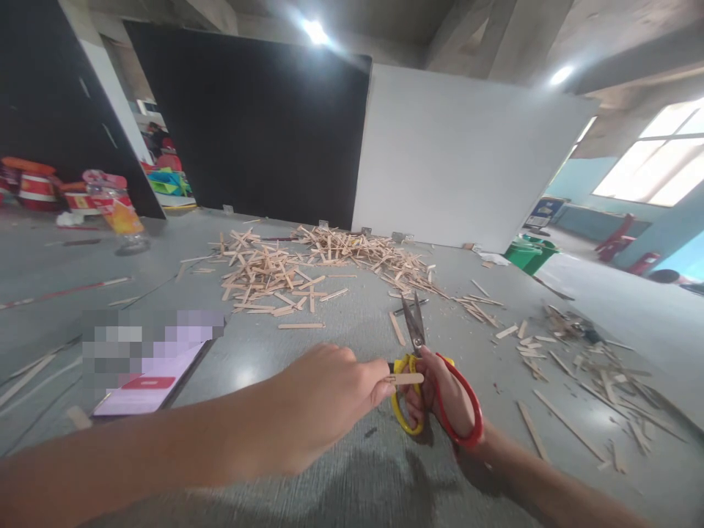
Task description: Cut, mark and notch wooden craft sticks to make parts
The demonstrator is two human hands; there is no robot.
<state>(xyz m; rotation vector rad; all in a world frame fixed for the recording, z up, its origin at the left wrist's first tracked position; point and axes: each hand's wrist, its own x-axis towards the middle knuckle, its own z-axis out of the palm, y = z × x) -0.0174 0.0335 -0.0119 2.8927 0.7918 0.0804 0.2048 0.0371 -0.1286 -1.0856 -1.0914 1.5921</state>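
Stick heap (264, 275): beyond the scissors (418, 343).
My left hand (330, 392): left of the scissors, pinching a short stick (410, 379).
My right hand (454, 400): curled round the scissors' handles, blades parted.
Short stick: by the scissors' yellow loop.

The left hand (335, 396) covers one end of the flat, pale wooden stick (408, 378), and its forearm runs out of view at the left edge. The right hand (454, 403) lies partly behind the red-and-yellow-handled metal scissors (419, 343); its forearm is cut off at the bottom. Coarse blocks blur the flat, lilac-screened device (159, 374), whose red label's lettering is unreadable. The bright, white-paned window (660, 158) passes the right edge.
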